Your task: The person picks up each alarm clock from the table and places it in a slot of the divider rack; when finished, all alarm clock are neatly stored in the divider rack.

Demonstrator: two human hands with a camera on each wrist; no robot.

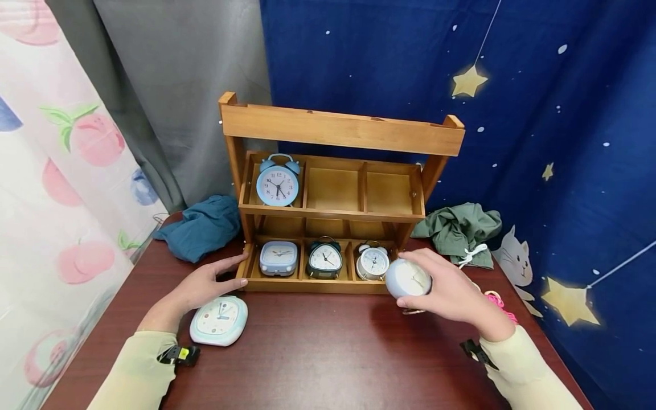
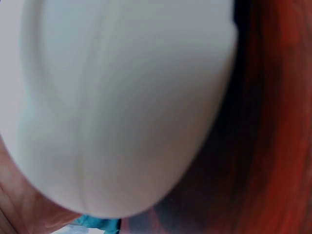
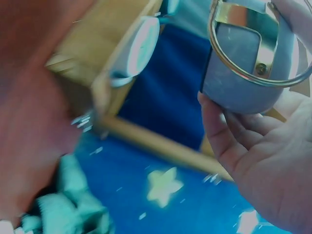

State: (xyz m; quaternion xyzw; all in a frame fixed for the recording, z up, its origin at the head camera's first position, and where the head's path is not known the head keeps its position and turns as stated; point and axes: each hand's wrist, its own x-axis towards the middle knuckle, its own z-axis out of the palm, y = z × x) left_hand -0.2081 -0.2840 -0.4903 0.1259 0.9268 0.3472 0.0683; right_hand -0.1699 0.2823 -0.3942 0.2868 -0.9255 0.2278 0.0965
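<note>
My right hand grips a round pale-blue clock, lifted just in front of the shelf's lower right corner. A gold wire ring shows on this clock in the right wrist view. My left hand reaches to the lower left corner of the wooden shelf, thumb and forefinger spread and touching it. Below that hand a white and mint clock lies face up on the table; its pale casing fills much of the left wrist view, blurred.
In the lower row sit a lavender-blue square clock, a dark green triangular clock and a white twin-bell clock. A blue twin-bell clock stands upper left. Teal cloth and green cloth flank the shelf.
</note>
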